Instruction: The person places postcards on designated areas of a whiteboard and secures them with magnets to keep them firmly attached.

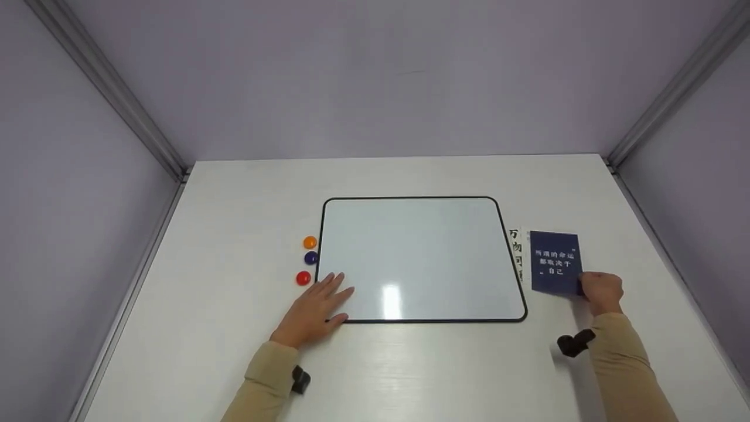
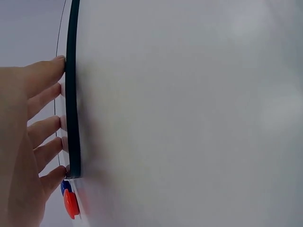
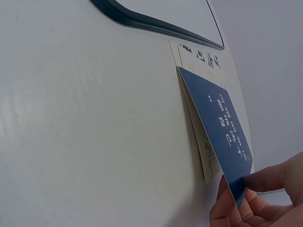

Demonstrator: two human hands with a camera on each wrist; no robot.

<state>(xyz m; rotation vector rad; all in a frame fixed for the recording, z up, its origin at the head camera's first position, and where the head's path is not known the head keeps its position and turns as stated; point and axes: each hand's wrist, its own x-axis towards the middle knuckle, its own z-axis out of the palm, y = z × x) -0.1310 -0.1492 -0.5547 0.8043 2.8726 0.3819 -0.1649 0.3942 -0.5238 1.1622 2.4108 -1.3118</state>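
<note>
Card (image 1: 555,262) slanting in the right grip (image 1: 602,289)

The right grip is pinching the near right corner, its thumb and fingers clamped on the card, which is tilting over pale printed cards (image 1: 515,252) beside the whiteboard (image 1: 422,252). The left grip (image 1: 313,310), fingers apart, is resting across the whiteboard's near left corner. An orange disc (image 1: 309,242), blue disc (image 1: 310,258) and red disc (image 1: 303,278) are lying leftward on the surface (image 1: 410,369).

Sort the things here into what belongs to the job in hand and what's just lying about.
In the job:
dark blue lettered card, pinched by the right hand
whiteboard, touched by the left hand

Apparently just lying about:
white card with black characters
orange button magnet
dark blue button magnet
red button magnet
</note>
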